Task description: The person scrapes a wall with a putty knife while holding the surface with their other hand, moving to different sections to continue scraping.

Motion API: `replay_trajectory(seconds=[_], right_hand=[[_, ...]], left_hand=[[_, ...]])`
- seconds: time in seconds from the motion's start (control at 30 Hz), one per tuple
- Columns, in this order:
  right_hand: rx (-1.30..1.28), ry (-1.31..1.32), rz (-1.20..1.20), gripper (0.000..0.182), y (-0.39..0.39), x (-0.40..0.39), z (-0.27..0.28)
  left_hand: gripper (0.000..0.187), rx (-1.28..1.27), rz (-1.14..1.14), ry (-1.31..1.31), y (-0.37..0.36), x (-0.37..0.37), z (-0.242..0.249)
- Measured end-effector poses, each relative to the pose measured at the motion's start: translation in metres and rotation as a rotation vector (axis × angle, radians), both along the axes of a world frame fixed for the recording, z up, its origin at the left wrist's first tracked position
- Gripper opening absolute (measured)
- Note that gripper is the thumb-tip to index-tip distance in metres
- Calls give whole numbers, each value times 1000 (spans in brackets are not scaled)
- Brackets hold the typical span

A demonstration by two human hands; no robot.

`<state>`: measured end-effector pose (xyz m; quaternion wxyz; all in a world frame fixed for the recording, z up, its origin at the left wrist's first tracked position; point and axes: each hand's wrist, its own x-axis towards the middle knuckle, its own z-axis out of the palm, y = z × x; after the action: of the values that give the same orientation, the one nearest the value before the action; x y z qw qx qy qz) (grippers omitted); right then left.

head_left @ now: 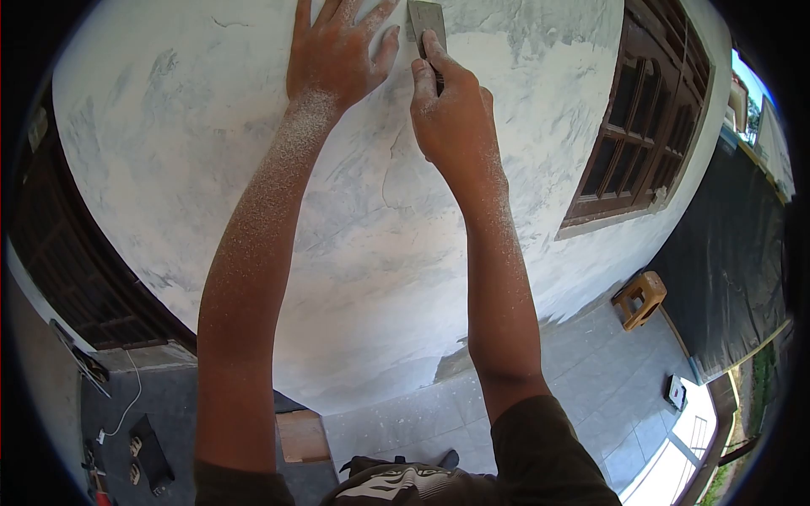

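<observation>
My right hand (456, 105) grips a putty knife (428, 18) by its handle, with a finger and thumb stretched along it toward the blade. The flat metal blade points up and lies against or very near the white, patchy wall (354, 236). To the left, my left hand (336, 51) is spread on the wall, its fingers apart and partly cut off by the top edge. Pale dust coats both hands and forearms. A thin crack runs down the wall below and between the hands.
A brown-framed window (637, 126) is on the right, and a dark wooden door or window frame (76, 244) on the left. A tan stool (639, 299) stands by the wall's base on grey floor tiles (582, 371). Dark sheeting (726, 253) hangs at right. A white cable (131, 405) lies lower left.
</observation>
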<state>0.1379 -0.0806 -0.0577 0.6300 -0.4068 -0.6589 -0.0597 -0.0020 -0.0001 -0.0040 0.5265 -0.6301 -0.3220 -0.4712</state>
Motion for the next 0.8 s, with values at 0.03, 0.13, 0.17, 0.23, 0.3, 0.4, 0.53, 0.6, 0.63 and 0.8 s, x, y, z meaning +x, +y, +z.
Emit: replay_trajectory(seconds=[0.03, 0.13, 0.17, 0.23, 0.3, 0.4, 0.53, 0.6, 0.63, 0.8], right_hand=[[-26, 6, -6, 38, -2, 0, -2], [-11, -1, -8, 38, 2, 0, -19], [37, -11, -7, 38, 5, 1, -22], [-7, 1, -3, 38, 2, 1, -8], [-62, 18, -4, 38, -3, 1, 1], [-77, 2, -10, 38, -5, 2, -1], [-34, -14, 2, 38, 1, 3, -5], [-20, 1, 5, 38, 1, 3, 1], [-59, 11, 11, 38, -5, 3, 6], [-18, -34, -16, 38, 1, 4, -10]], left_hand=[[45, 12, 12, 4, 0, 0, 1], [46, 6, 11, 3, -3, 0, -1], [46, -4, -5, 1, -4, 0, 0], [45, 8, -5, 2, -2, 0, 2], [45, 8, -10, 7, -1, 1, 1], [46, 3, 2, -10, -2, 1, -1], [45, -5, 3, -8, -6, 1, 1], [45, -27, -19, -7, -4, 1, 1], [45, -6, 7, 2, -2, 0, 1], [45, -1, 7, -2, -3, 0, 2]])
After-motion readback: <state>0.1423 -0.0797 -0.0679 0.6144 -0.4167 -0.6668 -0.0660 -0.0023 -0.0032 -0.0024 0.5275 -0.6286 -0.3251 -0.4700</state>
